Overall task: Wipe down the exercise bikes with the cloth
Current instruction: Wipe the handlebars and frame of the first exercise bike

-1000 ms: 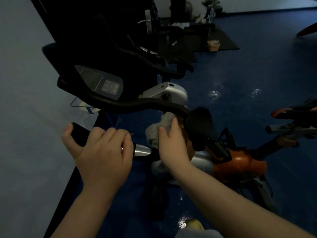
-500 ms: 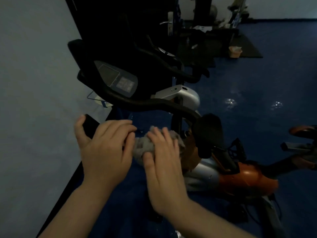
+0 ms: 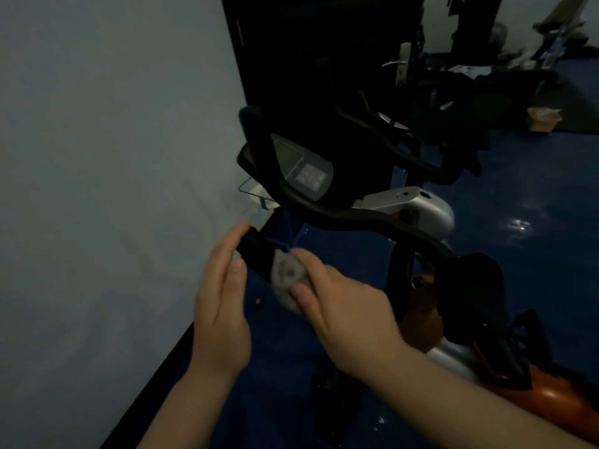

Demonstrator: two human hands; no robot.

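Observation:
An exercise bike with a black curved handlebar (image 3: 356,218), a grey console (image 3: 304,170) and an orange-and-silver body (image 3: 551,393) stands in front of me. My right hand (image 3: 343,309) holds a grey cloth (image 3: 287,277) wrapped around the near left handle grip (image 3: 256,247). My left hand (image 3: 223,299) hovers just left of that grip, fingers loosely extended, thumb near the grip's end, holding nothing.
A pale wall (image 3: 113,189) rises close on the left, with a dark baseboard. Behind the bike stand a second bike with a silver housing (image 3: 418,202), a dark door (image 3: 324,59) and more gym gear on blue floor (image 3: 534,189).
My right hand slid the cloth leftward from the stem onto the left handle grip. My left hand let go of that grip and opened. The view shifted left.

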